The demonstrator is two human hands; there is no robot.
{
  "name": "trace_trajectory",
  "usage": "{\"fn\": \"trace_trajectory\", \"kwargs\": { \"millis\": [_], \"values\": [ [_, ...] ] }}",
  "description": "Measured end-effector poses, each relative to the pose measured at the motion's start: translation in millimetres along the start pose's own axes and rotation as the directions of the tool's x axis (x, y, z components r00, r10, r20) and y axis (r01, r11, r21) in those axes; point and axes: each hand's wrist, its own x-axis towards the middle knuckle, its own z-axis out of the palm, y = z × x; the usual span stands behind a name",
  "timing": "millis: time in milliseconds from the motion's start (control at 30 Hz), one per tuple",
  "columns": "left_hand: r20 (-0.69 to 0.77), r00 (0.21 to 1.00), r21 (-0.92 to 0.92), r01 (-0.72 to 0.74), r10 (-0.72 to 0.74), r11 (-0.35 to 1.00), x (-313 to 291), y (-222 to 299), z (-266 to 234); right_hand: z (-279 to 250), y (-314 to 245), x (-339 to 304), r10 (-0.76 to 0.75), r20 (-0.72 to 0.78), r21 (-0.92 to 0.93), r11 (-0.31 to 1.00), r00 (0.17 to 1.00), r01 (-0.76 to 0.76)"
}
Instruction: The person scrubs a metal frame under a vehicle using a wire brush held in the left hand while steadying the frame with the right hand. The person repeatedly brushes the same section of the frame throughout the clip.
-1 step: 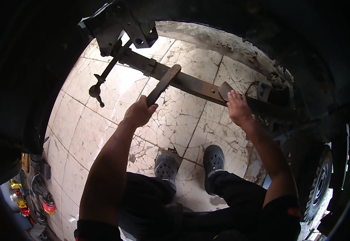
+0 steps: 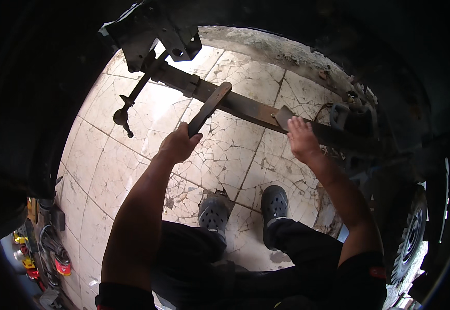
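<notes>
A long, dark leaf spring (image 2: 253, 108) with rusty patches runs slantwise across the view, from a bracket at upper left to the dark right side. My left hand (image 2: 176, 143) is closed round one end of a flat steel bar (image 2: 208, 108). The bar's rounded far end lies across the leaf spring. My right hand (image 2: 303, 140) has its fingers laid on a small flat grey-brown sheet (image 2: 284, 117), pressing it against the spring's top face. Its material is unclear. Beside the sheet a small bolt head (image 2: 274, 115) shows, partly covered.
A dark metal bracket (image 2: 176, 46) hangs at upper left, with a rod ending in a ball joint (image 2: 121, 117) below it. Cracked tiles (image 2: 235, 155) cover the floor. A tyre (image 2: 412, 235) stands at right; red and yellow tools (image 2: 31, 263) lie at lower left.
My right hand and the sheet under it have slid slightly left along the leaf spring, toward the bolt head. My left hand and the steel bar have barely moved.
</notes>
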Motion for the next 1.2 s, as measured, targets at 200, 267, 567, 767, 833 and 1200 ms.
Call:
{"fn": "trace_trajectory", "kwargs": {
  "millis": [200,267,567,767,833,1200],
  "values": [
    [0.023,0.963,0.204,-0.266,0.267,0.942,1,-8,16,-8,-3,4,-0.126,0.013,-0.010,0.992,0.992,0.126],
    [0.042,0.982,0.173,-0.191,0.186,0.966,3,12,8,-11,18,3,0.065,0.025,-0.020,0.998,0.998,-0.065],
    [0.133,0.990,0.036,0.033,-0.038,0.999,-9,28,-7,-20,3,-16,-0.077,0.076,-0.126,0.988,0.994,0.086],
    [0.170,0.984,0.029,0.044,-0.048,0.999,-14,31,-15,-64,23,-38,-0.026,0.089,-0.245,0.968,0.996,0.048],
    [0.173,0.984,0.031,0.040,-0.045,0.999,-17,33,-18,-62,17,-40,-0.018,0.121,-0.249,0.967,0.992,0.048],
    [0.170,0.985,0.015,0.002,-0.005,1.000,-15,25,-17,-15,21,-22,-0.142,0.045,-0.137,0.980,0.989,0.147]
  ]
}}
